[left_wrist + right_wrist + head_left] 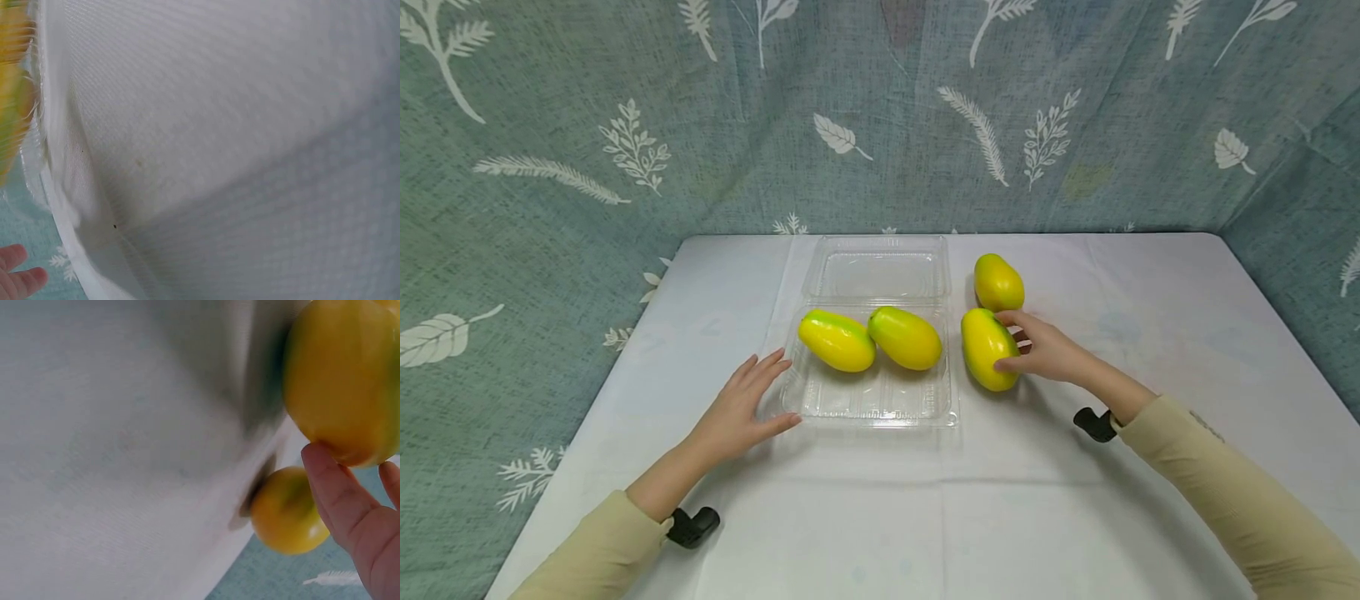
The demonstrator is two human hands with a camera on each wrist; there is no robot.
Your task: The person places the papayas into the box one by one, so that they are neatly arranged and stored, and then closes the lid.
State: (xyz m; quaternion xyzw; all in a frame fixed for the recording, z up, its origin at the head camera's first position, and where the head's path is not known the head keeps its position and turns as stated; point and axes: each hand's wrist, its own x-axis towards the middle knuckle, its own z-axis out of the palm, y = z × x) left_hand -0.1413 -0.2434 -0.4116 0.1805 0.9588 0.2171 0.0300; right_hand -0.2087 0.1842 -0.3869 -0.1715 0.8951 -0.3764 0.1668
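Note:
In the head view, my right hand [1047, 346] holds a yellow-green mango [988, 350] just right of the clear plastic box, its thumb near the lower end and fingers near the upper end. The right wrist view shows fingertips [320, 456] against this mango [340, 381]. Another mango [998, 283] lies just behind it. The box [850, 404] lies with its lid folded back; a left mango [837, 341] and a right mango [906, 337] rest side by side in its base. My left hand [737, 412], fingers spread, is beside the box's left edge, holding nothing.
The box's lid [880, 273] lies flat toward the back of the white-covered table [880, 517]. A teal curtain with white leaf prints [880, 108] hangs behind the table. Black wrist cameras sit under both sleeves.

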